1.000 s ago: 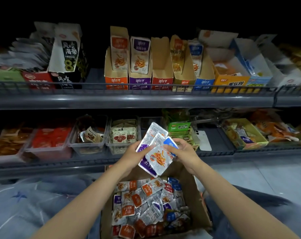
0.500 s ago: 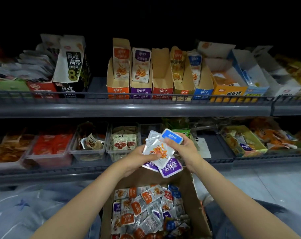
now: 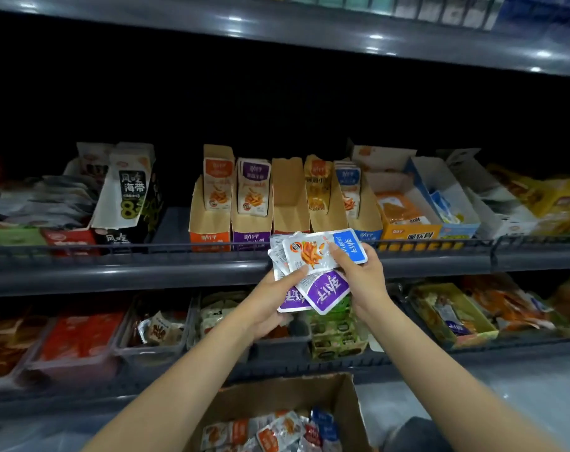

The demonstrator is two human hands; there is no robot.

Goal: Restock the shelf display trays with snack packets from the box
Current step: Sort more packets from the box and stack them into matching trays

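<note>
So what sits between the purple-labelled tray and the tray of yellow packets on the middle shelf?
An empty brown cardboard tray, seen in the head view; the held packets hide its lower front.

The box (image 3: 277, 396) runs off the near edge, and the held packets (image 3: 311, 252) cover the front label of the empty tray (image 3: 290, 197) (far-right goods (image 3: 554, 203) blur).

Arms: 2 bare forearms, the left forearm (image 3: 179, 396) and the right forearm (image 3: 440, 380), uncovered from the wrist down to the bottom edge of the view.
Hands: the left hand (image 3: 267, 308) and the right hand (image 3: 362, 278) are both bare.
Clothing: 1 rounded patch of dark blue-grey fabric (image 3: 410, 435) at the lower right, under the right forearm; its weave is too blurred to tell.
</note>
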